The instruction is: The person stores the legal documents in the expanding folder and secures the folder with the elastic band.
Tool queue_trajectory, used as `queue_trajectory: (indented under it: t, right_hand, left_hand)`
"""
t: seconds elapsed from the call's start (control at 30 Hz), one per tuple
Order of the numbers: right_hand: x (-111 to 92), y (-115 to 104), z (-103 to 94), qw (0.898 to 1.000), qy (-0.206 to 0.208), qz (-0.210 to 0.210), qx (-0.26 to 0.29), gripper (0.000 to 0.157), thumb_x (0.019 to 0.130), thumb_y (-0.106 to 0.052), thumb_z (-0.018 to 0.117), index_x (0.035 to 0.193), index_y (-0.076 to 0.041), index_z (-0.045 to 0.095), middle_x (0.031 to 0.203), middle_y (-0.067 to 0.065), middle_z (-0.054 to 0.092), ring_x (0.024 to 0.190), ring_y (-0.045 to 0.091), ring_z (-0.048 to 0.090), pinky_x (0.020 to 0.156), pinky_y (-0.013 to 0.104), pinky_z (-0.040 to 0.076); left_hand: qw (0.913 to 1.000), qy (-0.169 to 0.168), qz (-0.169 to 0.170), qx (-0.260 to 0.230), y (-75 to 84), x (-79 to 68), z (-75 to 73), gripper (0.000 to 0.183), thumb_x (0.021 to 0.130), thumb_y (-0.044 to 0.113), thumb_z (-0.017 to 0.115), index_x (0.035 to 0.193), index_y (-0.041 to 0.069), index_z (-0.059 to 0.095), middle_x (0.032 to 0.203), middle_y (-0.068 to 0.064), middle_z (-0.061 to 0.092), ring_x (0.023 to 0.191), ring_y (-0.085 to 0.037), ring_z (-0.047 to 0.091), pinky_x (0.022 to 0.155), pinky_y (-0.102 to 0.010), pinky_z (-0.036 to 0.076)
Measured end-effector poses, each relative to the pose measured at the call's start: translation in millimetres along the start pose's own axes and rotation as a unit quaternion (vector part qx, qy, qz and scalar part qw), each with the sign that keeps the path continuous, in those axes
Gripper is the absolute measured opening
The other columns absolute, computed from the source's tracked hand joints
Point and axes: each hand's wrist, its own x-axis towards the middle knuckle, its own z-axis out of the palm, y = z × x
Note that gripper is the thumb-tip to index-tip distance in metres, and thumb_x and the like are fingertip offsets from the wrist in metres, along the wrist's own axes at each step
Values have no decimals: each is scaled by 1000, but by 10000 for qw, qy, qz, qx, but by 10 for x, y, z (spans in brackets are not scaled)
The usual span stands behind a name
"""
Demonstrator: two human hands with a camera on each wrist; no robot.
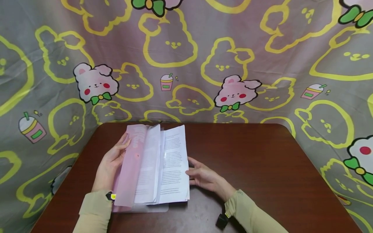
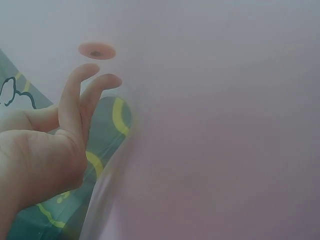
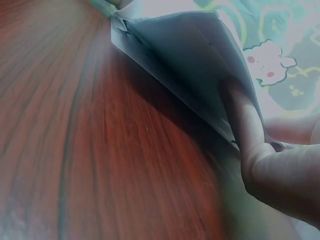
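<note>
A pink plastic folder (image 1: 131, 174) stands open, tilted over the table, with clear sleeves (image 1: 150, 155) inside it. Printed sheets of paper (image 1: 175, 161) stick out on its right side. My left hand (image 1: 113, 158) grips the pink cover at its left edge, its fingers curled; in the left wrist view that hand (image 2: 50, 145) is beside the cover (image 2: 210, 140), near a round orange spot (image 2: 97, 51). With my right hand (image 1: 205, 176) I pinch the right edge of the papers. In the right wrist view one finger (image 3: 245, 115) lies against the sheets (image 3: 185, 55).
The brown wooden table (image 1: 247, 155) extends beneath and around the folder. A grey curtain (image 1: 186, 64) with cartoon prints hangs behind the table and along both sides. A black device (image 1: 222, 221) is strapped at the right sleeve.
</note>
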Motion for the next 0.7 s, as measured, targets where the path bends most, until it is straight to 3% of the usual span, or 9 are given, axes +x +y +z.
queue_trajectory:
  t: [0.27, 0.53, 0.7]
  right_hand:
    - [37, 35, 34, 10000, 71, -22, -30, 81, 108, 9, 45, 178, -15, 11, 140, 8, 70, 112, 16, 75, 88, 33, 67]
    - [74, 43, 60, 10000, 22, -30, -1, 81, 108, 9, 44, 178, -15, 11, 143, 11, 69, 112, 16, 74, 89, 33, 67]
    - [109, 57, 85, 10000, -12, -45, 58, 81, 108, 9, 44, 178, -14, 11, 144, 12, 68, 112, 16, 74, 89, 33, 66]
  left_hand:
    - [9997, -13, 11, 240, 3, 1, 10, 82, 117, 4, 37, 176, 42, -4, 179, 27, 8, 94, -1, 73, 84, -16, 63]
    - [10000, 22, 16, 27, 13, -15, 25, 83, 116, 2, 40, 176, 42, -1, 179, 27, 10, 95, -3, 74, 86, -18, 63]
    - [10000, 12, 40, 78, 4, -21, 27, 82, 116, 2, 40, 176, 41, -2, 167, 23, 31, 93, -3, 74, 84, -17, 63]
